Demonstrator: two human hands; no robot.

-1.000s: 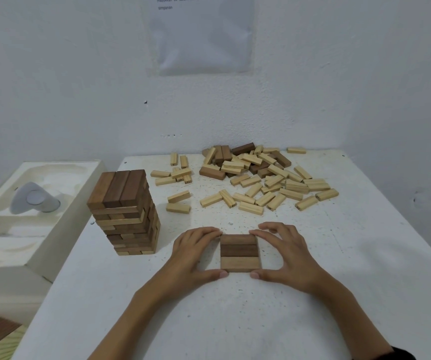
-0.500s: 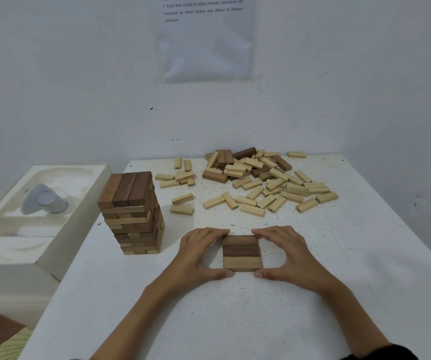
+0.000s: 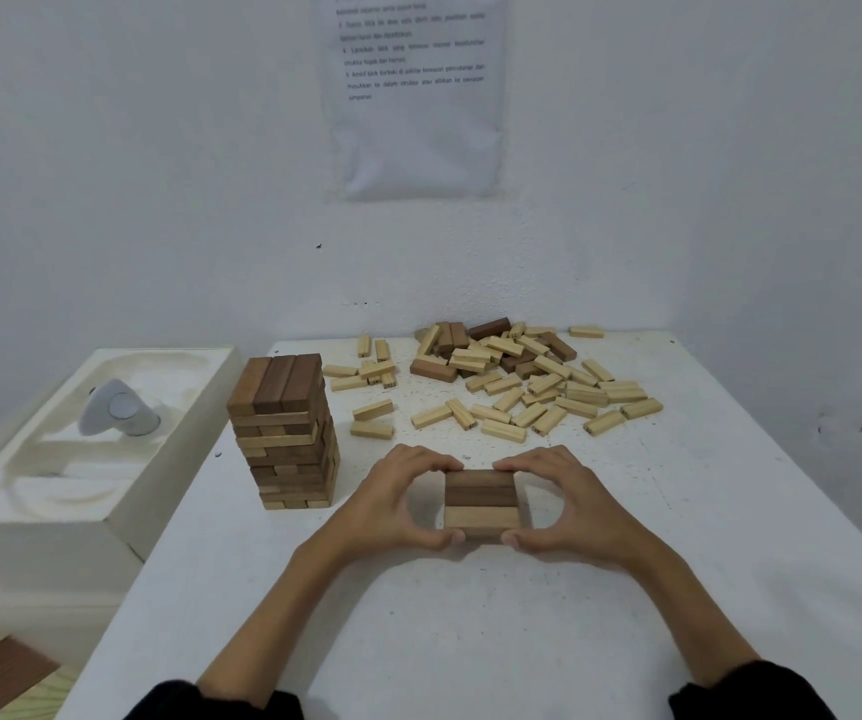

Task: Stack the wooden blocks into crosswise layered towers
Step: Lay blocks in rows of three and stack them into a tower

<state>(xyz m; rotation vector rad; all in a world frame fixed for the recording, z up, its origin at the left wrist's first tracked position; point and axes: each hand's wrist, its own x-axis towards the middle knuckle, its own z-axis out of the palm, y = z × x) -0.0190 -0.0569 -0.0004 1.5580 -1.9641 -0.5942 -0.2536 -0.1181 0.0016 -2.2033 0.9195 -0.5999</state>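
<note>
At frame centre, left hand and right hand pinch the layer thumb-to-fingers across its long sides; light, stiff, likely slippery wood.

- White plaster walls meet in a corner, right of centre; small dark specks.
- Printed paper sheet fixed to back wall, top centre; text too small to read.
- White speckled table fills lower frame.
- Pale moulded tray at left, holding rounded white object.
- Brown floor patch, lower left.
- Light soft, even.
</note>
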